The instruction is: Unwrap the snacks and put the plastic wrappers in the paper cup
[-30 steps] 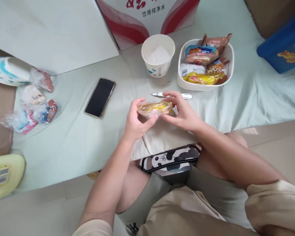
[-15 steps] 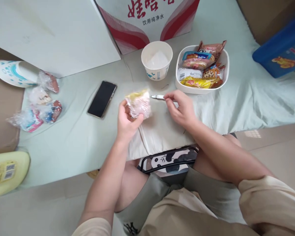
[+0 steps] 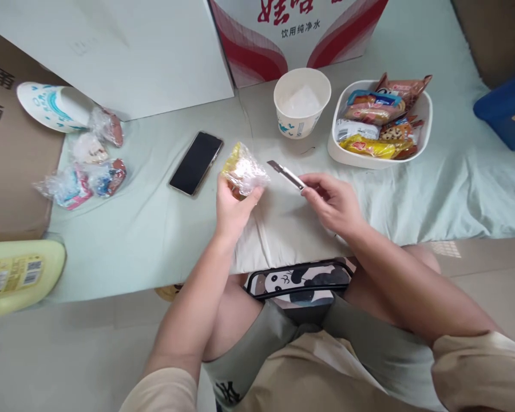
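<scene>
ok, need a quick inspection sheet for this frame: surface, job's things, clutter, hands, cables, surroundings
Surface: pale green cloth-covered table, wrinkled.
Job's things: clear-wrapped yellow snack packet, held up off the cloth; small utility knife with a metal blade, blade pointing at the packet, not touching it.
Clutter: black smartphone face up; white paper cup; white tray of wrapped snacks; pile of clear wrapped items on the left edge.
Hands: left hand fingers closed on the packet; right hand fingers closed on the knife.
Cables: nothing seen.
Surroundings: red-and-white cardboard box behind; brown carton left; blue box right.
</scene>
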Motion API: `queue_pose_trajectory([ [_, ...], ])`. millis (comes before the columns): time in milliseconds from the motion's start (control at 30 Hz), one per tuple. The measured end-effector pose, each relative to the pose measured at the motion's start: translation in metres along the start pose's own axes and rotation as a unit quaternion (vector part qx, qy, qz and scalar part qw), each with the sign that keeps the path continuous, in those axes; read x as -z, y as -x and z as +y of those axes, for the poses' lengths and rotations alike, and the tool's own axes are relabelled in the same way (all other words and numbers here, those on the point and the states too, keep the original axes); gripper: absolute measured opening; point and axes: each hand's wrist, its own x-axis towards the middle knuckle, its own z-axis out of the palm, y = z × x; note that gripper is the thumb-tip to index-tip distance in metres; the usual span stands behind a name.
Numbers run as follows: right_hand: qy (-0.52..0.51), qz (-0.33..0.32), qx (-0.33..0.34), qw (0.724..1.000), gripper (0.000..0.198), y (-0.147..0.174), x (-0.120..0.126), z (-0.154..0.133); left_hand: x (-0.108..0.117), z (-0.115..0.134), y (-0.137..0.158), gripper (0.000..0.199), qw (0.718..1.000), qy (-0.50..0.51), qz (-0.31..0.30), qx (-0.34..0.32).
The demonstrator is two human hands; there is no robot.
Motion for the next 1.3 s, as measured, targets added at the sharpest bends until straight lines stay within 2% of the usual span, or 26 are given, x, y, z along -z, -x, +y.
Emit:
queue_pose_trajectory([
  [67,-0.038,0.001,0.001,0.999,0.023,0.004,-0.003,-0.006,-0.006,0.002,0.005,0.073,1.0,-0.017,-0.016,-0.012],
  [233,-0.036,0.013,0.012,0.999,0.023,0.005,-0.005,-0.005,-0.017,0.008,0.013,0.068,0.996,-0.055,-0.053,-0.039],
  [467,0.0,0.021,0.039,0.999,0.02,0.005,-0.006,0.0,-0.018,0.001,0.009,0.073,0.998,-0.029,-0.055,-0.031],
  [600,0.004,-0.023,0.035,0.999,0.022,0.006,-0.009,0.001,-0.016,0.002,0.007,0.075,0.999,0.015,-0.041,-0.016],
  [700,0.002,-0.065,0.026,0.998,0.023,0.008,-0.009,0.0,-0.007,0.007,0.001,0.076,0.997,0.074,-0.001,0.002],
  [800,0.024,-0.085,0.01,0.996,0.022,0.008,-0.007,0.001,0.012,0.01,-0.01,0.074,0.991,0.121,0.046,0.034],
  [933,0.107,-0.025,-0.014,0.994,0.02,0.003,0.0,0.011,0.03,0.006,-0.016,0.078,0.99,0.111,0.07,0.042],
  [1067,0.237,0.009,-0.017,0.971,0.018,-0.004,0.003,0.023,0.019,-0.002,-0.006,0.1,0.997,0.018,0.024,-0.067],
  [1133,0.281,0.016,-0.02,0.959,0.019,-0.005,0.001,0.024,0.008,-0.003,0.003,0.097,0.994,-0.033,-0.031,-0.095],
  [1200,0.299,0.038,-0.013,0.954,0.019,-0.003,-0.002,0.02,0.003,-0.001,0.01,0.09,0.99,-0.074,-0.077,-0.093],
  [1300,0.267,0.051,0.029,0.962,0.019,0.003,-0.01,0.011,0.008,0.005,0.011,0.087,0.982,-0.131,-0.082,-0.106],
])
